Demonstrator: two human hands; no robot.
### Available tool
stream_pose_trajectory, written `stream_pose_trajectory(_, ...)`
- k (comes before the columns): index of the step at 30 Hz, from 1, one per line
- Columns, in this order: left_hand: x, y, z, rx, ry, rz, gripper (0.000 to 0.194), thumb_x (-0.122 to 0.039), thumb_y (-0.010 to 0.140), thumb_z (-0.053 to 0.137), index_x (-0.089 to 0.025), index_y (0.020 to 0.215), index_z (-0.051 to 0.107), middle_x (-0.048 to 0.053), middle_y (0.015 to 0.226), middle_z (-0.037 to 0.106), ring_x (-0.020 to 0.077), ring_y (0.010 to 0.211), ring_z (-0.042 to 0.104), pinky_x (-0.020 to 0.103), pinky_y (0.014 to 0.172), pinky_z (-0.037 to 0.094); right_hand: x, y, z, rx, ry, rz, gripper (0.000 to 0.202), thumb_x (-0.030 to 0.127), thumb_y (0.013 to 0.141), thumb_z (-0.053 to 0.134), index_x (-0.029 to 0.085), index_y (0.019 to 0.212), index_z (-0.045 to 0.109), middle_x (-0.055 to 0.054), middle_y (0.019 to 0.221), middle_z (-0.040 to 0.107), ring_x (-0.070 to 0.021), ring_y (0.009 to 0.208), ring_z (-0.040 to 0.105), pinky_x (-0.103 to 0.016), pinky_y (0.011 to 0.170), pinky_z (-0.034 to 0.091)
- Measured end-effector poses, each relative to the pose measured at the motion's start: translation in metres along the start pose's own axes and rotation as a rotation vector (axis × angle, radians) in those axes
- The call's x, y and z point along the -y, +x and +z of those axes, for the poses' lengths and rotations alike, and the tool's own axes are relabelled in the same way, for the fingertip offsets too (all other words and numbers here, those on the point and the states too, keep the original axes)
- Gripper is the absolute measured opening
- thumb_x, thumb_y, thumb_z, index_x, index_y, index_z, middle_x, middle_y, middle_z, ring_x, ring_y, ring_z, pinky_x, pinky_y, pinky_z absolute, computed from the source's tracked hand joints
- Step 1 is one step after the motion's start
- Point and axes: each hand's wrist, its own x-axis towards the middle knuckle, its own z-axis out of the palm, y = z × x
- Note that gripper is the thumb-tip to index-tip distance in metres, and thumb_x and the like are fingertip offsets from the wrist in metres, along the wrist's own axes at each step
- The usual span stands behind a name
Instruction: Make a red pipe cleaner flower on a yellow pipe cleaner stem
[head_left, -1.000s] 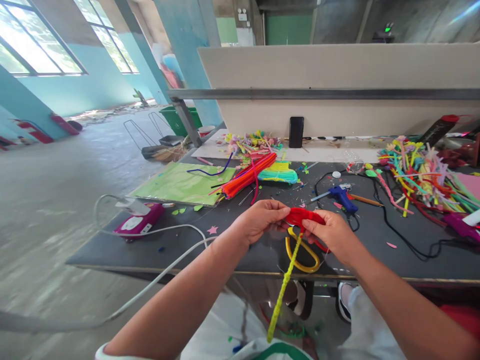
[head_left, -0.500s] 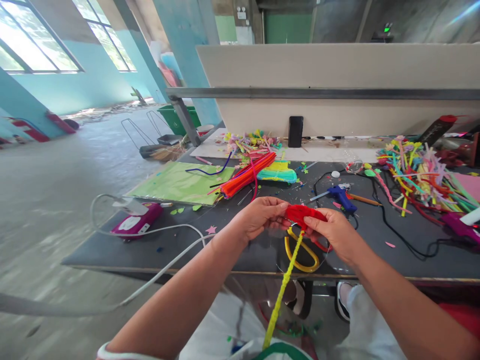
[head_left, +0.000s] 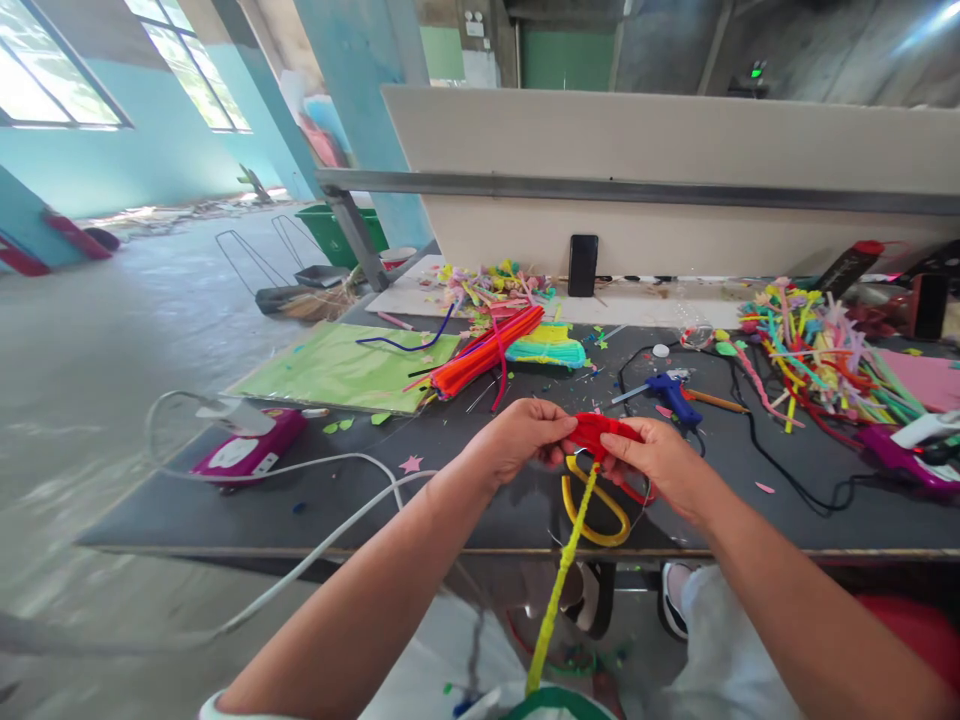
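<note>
Above the table's front edge I hold a red, fuzzy pipe-cleaner piece (head_left: 586, 432) with both hands. From its underside a yellow-green pipe-cleaner stem (head_left: 564, 570) slants down toward my lap. My left hand (head_left: 534, 437) pinches the red part's left end between thumb and fingers. On the other side, my right hand (head_left: 651, 455) grips the right end, its thumb lying across the front. Just below and behind them lies a yellow looped handle (head_left: 611, 538), partly hidden by the stem and fingers.
Beyond my hands lie an orange-red pipe-cleaner bundle (head_left: 487, 352), a turquoise and yellow bundle (head_left: 551, 346) and a blue glue gun (head_left: 675, 396). Purple power strips sit left (head_left: 251, 443) and right (head_left: 911, 455), with trailing cables. A phone (head_left: 583, 265) leans against the back board.
The view has shifted slightly, so the table's things appear a little further left. Both hands keep their hold on the red piece, which looks slightly turned.
</note>
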Motion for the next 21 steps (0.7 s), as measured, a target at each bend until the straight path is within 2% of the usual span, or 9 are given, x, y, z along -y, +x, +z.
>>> stream_pose_trajectory(2, 0.001, 0.004, -0.001, -0.039, -0.036, 0.011, 0.032, -0.040, 0.067, 0.073, -0.011, 0.068, 0.058, 0.002, 0.056, 0.060, 0.0059, 0.039, 0.049, 0.017, 0.039, 0.040, 0.002, 0.002, -0.011, 0.017, 0.067, -0.020, 0.037, 0.050, 0.078, 0.061, 0.016, 0.092, 0.064, -0.005, 0.079, 0.069, -0.0138, 0.064, 0.063, -0.027, 0.063, 0.051)
stream_pose_trajectory(5, 0.004, 0.008, -0.003, -0.115, -0.085, 0.054, 0.032, -0.040, 0.067, 0.072, -0.012, 0.065, 0.056, 0.001, 0.056, 0.058, 0.0060, 0.040, 0.049, 0.017, 0.039, 0.040, 0.004, 0.006, -0.027, -0.067, 0.185, -0.041, 0.043, 0.057, 0.086, 0.046, 0.018, 0.098, 0.063, -0.008, 0.091, 0.070, -0.0170, 0.075, 0.067, -0.031, 0.069, 0.053)
stream_pose_trajectory(9, 0.010, 0.015, -0.006, -0.159, -0.147, 0.080, 0.032, -0.040, 0.069, 0.070, -0.012, 0.066, 0.055, 0.001, 0.057, 0.057, 0.0059, 0.042, 0.049, 0.017, 0.040, 0.040, 0.004, 0.010, -0.032, -0.144, 0.205, 0.021, 0.048, 0.056, 0.090, 0.035, 0.016, 0.097, 0.061, -0.012, 0.090, 0.071, -0.0172, 0.070, 0.067, -0.032, 0.067, 0.054)
stream_pose_trajectory(12, 0.015, 0.017, -0.007, -0.155, -0.188, 0.076, 0.033, -0.041, 0.069, 0.070, -0.012, 0.065, 0.055, 0.001, 0.056, 0.056, 0.0059, 0.041, 0.048, 0.017, 0.039, 0.038, 0.002, 0.011, -0.026, -0.151, 0.144, 0.004, 0.040, 0.052, 0.088, 0.045, 0.016, 0.094, 0.061, -0.011, 0.088, 0.072, -0.0159, 0.065, 0.067, -0.030, 0.064, 0.054)
stream_pose_trajectory(16, 0.018, 0.016, -0.009, -0.154, -0.200, 0.077, 0.035, -0.042, 0.068, 0.071, -0.012, 0.065, 0.055, 0.001, 0.056, 0.056, 0.0059, 0.042, 0.048, 0.017, 0.039, 0.037, 0.001, 0.013, -0.019, -0.178, 0.012, -0.022, 0.027, 0.040, 0.078, 0.064, 0.017, 0.094, 0.064, -0.006, 0.087, 0.072, -0.0123, 0.060, 0.064, -0.025, 0.060, 0.053)
stream_pose_trajectory(21, 0.018, 0.014, -0.010, -0.175, -0.197, 0.071, 0.035, -0.043, 0.066, 0.071, -0.012, 0.064, 0.055, 0.000, 0.055, 0.056, 0.0058, 0.041, 0.047, 0.017, 0.039, 0.036, 0.001, 0.016, -0.018, -0.208, -0.081, -0.040, 0.028, 0.030, 0.073, 0.065, 0.017, 0.098, 0.066, -0.003, 0.080, 0.071, -0.0120, 0.057, 0.065, -0.025, 0.059, 0.053)
